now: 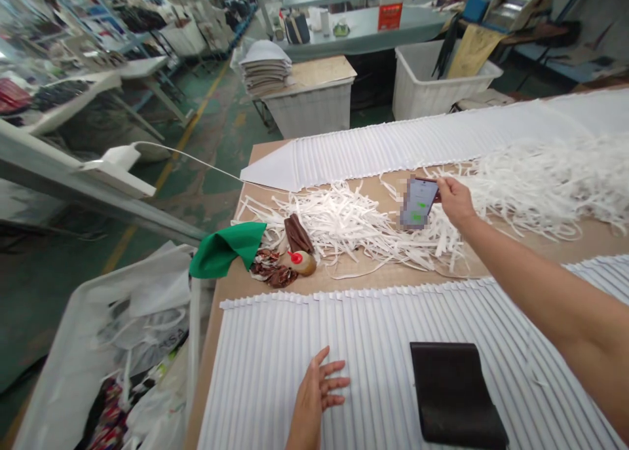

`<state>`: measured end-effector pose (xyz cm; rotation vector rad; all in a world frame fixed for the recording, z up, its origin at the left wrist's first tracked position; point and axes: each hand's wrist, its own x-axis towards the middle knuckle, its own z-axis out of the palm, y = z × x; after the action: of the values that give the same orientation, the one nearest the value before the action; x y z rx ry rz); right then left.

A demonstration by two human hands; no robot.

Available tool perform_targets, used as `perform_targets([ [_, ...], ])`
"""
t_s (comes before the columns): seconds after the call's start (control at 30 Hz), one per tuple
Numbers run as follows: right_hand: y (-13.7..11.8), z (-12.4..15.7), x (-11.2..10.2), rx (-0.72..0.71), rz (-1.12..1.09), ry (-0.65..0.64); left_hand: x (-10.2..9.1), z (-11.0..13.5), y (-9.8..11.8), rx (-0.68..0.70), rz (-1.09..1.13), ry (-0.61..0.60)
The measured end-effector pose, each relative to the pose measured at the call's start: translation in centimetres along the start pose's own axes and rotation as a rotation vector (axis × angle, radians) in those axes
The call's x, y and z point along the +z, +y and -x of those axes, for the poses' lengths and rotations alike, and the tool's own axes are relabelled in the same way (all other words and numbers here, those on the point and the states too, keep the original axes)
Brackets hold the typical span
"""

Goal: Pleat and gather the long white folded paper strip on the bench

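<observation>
White pleated sheet (265, 365) under my spread left hand (317, 397), my right hand (456, 201) pinching a phone (417, 202), shredded white strips (344, 230) right beneath it

Pleated sheet (344, 371) on near end of surface (230, 283), shredded strips (344, 234) just behind, second pleated sheet (393, 149) behind those, plastic sack (147, 306) off lower left.

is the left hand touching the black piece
Apart: the head view shows the left hand spread on the white pleats, with a plain strip of pleats between its fingertips and the black piece.
</observation>
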<state>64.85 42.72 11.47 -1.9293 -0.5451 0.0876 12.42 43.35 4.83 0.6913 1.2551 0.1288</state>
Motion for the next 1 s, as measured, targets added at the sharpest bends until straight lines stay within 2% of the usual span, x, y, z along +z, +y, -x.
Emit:
perform_targets([
  [0.17, 4.5, -1.0, 2.0, 0.058, -0.015, -0.054, -0.3, -0.8, -3.1, -0.053, 0.040, 0.083],
  [0.3, 6.9, -1.7, 2.4, 0.184, -0.108, -0.043, -0.2, -1.3, -3.5, -0.072, 0.034, 0.118],
  [0.4, 7.8, -1.9, 1.5, 0.253, -0.110, -0.026, -0.2, -1.2, -2.5, -0.076, 0.001, 0.076],
  [0.5, 9.0, 0.2, -1.4, 0.232, 0.033, 0.021, -0.7, -0.5, -1.8, 0.008, -0.036, 0.034],
  [0.53, 9.4, 1.9, -2.8, 0.215, 0.119, 0.010, -1.1, -0.2, -1.8, 0.039, -0.046, 0.030],
  [0.6, 10.0, 7.0, -6.1, 0.169, 0.314, -0.086, -2.3, 0.4, -2.3, 0.066, -0.071, 0.029],
  [0.67, 9.8, 14.0, -9.6, 0.105, 0.472, -0.248, -3.8, 1.3, -3.4, 0.055, -0.101, 0.045],
  [0.77, 8.8, 25.5, -13.4, 0.058, 0.506, -0.415, -5.8, 2.7, -5.2, 0.049, -0.128, 0.065],
  [0.8, 8.4, 28.9, -14.0, 0.014, 0.527, -0.476, -6.2, 3.2, -5.7, 0.050, -0.136, 0.064],
  [0.87, 7.6, 34.0, -14.2, -0.131, 0.729, -0.666, -6.5, 4.3, -6.6, 0.057, -0.159, 0.047],
  [0.93, 6.7, 37.0, -13.5, -0.132, 0.936, -0.729, -6.4, 5.3, -7.1, 0.077, -0.190, 0.013],
  [1.0, 5.8, 38.2, -12.6, -0.076, 1.049, -0.699, -6.1, 6.4, -7.6, 0.115, -0.222, -0.033],
])
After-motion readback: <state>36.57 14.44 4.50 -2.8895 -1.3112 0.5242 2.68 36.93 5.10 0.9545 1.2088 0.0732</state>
